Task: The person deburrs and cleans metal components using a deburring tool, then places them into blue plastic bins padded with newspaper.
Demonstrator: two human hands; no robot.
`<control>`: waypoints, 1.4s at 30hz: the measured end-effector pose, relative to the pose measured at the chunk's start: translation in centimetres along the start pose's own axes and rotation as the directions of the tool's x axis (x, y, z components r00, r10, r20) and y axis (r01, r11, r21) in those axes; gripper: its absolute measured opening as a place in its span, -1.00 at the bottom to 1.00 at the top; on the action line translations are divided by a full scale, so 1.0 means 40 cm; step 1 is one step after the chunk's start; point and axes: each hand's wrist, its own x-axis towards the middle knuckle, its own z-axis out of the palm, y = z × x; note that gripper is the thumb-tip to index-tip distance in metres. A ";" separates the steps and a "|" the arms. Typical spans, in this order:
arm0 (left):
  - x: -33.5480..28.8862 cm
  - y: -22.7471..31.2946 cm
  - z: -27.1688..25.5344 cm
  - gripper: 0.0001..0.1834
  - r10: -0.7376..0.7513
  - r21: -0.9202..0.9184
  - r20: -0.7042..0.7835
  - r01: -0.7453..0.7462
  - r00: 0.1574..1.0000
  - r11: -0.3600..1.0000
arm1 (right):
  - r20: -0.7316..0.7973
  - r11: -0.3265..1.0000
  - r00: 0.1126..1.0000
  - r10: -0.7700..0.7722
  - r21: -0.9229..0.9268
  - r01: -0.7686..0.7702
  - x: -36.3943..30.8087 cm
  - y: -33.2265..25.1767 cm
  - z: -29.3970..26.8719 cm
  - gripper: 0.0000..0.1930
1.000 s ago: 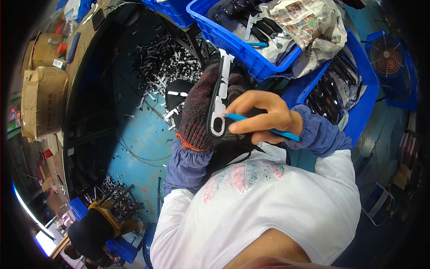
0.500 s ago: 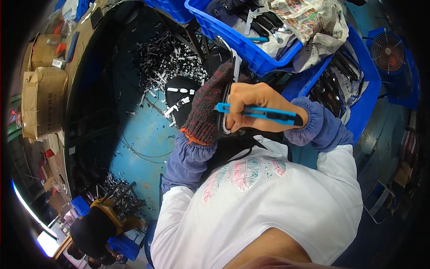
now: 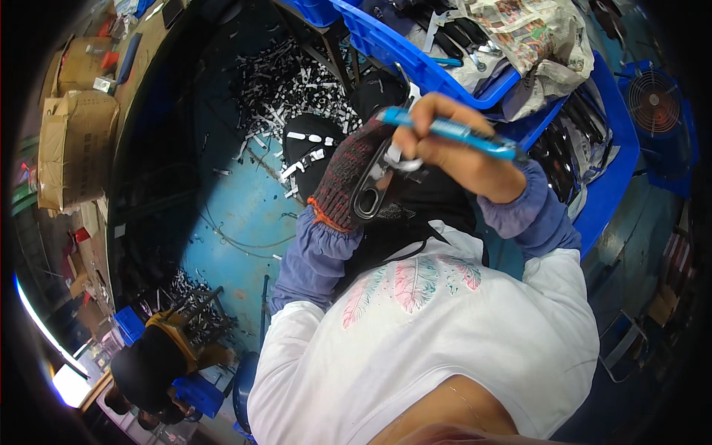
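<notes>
My left hand [image 3: 347, 172], in a dark knitted glove with an orange cuff, is closed around a black handle-shaped part [image 3: 380, 185]. The part's rounded near end has an oval hole edged in a lighter tone. My bare right hand [image 3: 467, 162] is closed on a blue utility knife [image 3: 449, 132], which lies across the fingers and is slightly blurred. Below those fingertips, a white and black strip [image 3: 404, 162] shows against the handle's side. Whether the fingertips grip this strip is unclear. The handle's far end is largely hidden by my hands.
A blue crate [image 3: 415, 63] with black handles and crumpled printed paper [image 3: 530, 44] stands at the far right. Beside it, another blue bin [image 3: 619, 159] holds dark parts, near a fan [image 3: 653, 98]. White and black scraps [image 3: 297, 93] litter the floor. A cardboard box [image 3: 74, 152] sits left.
My right hand has lifted off the handle's near end and shifted up and to the right with the knife. The oval hole and a white and black strip now show.
</notes>
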 end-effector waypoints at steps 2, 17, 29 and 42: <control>0.059 0.013 -0.004 -0.54 -0.499 -0.790 0.305 0.508 0.811 0.344 | -0.116 0.990 0.988 -0.102 0.088 0.112 -0.002 0.001 -0.027 -0.81; -0.084 0.084 -0.106 -0.44 -0.675 -0.090 0.066 0.678 0.735 0.730 | -0.361 0.937 0.882 -0.304 -0.278 0.209 -0.078 -0.247 -0.218 -0.80; -0.024 0.121 0.025 -0.51 -0.318 0.134 -0.262 0.361 0.911 0.923 | -0.209 0.705 0.939 -0.274 -0.707 0.048 0.064 0.121 -0.024 -0.75; 0.013 0.064 0.036 -0.44 -0.473 -0.324 -0.179 0.402 0.863 0.856 | -0.327 0.931 0.914 -0.240 -0.345 0.121 0.057 0.189 -0.047 -0.75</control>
